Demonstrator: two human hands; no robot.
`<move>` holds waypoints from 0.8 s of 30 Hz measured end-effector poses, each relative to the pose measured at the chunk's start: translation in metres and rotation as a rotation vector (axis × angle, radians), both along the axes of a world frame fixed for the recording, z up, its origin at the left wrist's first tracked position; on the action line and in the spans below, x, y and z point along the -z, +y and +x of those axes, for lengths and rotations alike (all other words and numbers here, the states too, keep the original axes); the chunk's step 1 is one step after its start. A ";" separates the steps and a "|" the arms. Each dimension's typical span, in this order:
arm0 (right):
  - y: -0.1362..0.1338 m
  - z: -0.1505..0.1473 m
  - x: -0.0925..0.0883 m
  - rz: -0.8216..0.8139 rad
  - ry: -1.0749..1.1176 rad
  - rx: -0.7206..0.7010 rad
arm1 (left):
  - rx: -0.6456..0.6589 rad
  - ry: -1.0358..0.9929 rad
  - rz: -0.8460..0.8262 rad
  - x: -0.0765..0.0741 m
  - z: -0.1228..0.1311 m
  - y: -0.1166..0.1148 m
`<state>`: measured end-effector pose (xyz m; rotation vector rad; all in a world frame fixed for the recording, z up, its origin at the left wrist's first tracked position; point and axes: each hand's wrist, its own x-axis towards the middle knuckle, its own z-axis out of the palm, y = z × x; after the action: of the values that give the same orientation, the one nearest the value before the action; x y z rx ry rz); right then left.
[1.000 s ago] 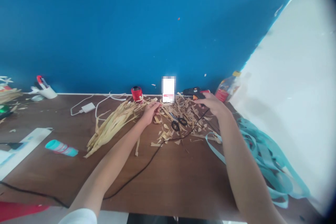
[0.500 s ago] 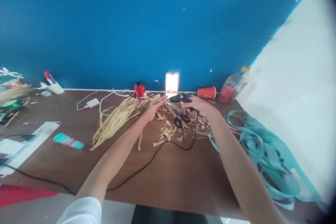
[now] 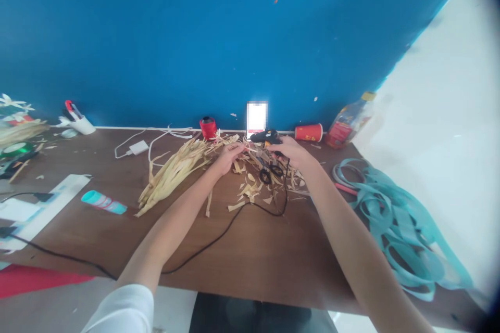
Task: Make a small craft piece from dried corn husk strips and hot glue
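My right hand (image 3: 291, 151) is closed around a black glue gun (image 3: 265, 136) with an orange trigger, its nozzle pointing left. My left hand (image 3: 231, 157) pinches a small, thin pale piece (image 3: 250, 149) close under the nozzle; its exact shape is too small to tell. Black-handled scissors (image 3: 265, 175) lie below the gun among dry husk scraps (image 3: 251, 189). To the left of my left hand lies a bundle of dry husk strips (image 3: 172, 179).
A lit phone (image 3: 257, 116) leans against the blue wall. Around are a red spool (image 3: 208, 128), red cup (image 3: 308, 132), bottle (image 3: 347, 122), teal ribbon (image 3: 385, 213), cyan tube (image 3: 103, 202) and power strip (image 3: 58, 208). A black cord (image 3: 211, 243) crosses the table (image 3: 242, 265).
The glue gun in my right hand has moved slightly left and tilted, its nozzle nearer my left fingers. The whole view has shifted slightly.
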<state>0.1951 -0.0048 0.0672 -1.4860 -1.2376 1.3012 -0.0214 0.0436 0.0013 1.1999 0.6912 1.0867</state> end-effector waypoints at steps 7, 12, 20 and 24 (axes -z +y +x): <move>-0.001 -0.018 0.005 0.060 0.015 -0.016 | -0.025 0.071 0.036 0.003 0.003 0.002; 0.001 -0.022 0.011 0.084 0.026 0.017 | -0.050 0.122 0.068 0.003 0.004 0.001; 0.004 -0.018 0.013 0.123 0.110 0.120 | -0.055 0.165 0.128 0.003 0.004 -0.001; 0.004 -0.015 0.009 0.120 0.152 0.128 | -0.056 0.162 0.114 0.002 0.006 -0.001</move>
<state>0.1802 -0.0006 0.0579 -1.3340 -1.0849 1.2097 -0.0154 0.0425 -0.0005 1.3853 0.7996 1.0952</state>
